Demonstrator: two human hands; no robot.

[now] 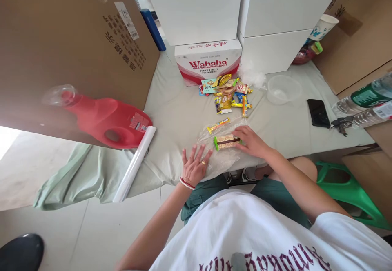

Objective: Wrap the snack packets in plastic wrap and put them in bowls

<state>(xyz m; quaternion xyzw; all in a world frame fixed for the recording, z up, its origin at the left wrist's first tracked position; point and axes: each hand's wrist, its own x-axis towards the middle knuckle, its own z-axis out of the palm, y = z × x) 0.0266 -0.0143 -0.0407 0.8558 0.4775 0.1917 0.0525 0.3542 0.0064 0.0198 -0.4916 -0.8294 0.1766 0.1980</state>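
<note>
A clear plastic bag point(225, 161) lies flat near the table's front edge. On it rests a snack bar in a brown and cream wrapper with green ends point(226, 142). My right hand point(249, 141) is closed around the right end of that bar. Spread flat, my left hand point(195, 165) presses on the bag's left edge, fingers apart and holding nothing. A small yellow and orange wrapped stick point(218, 125) sits on the bag just beyond the bar. Farther back is a pile of mixed wrapped snacks point(226, 95).
Behind the pile stands a red and white Wahaha carton point(211, 65). A clear round bowl point(283, 90), a black phone point(318, 113) and bottles point(372, 95) are on the right. At left are a red jug point(105, 118), a white roll point(134, 165) and a large cardboard box point(76, 38).
</note>
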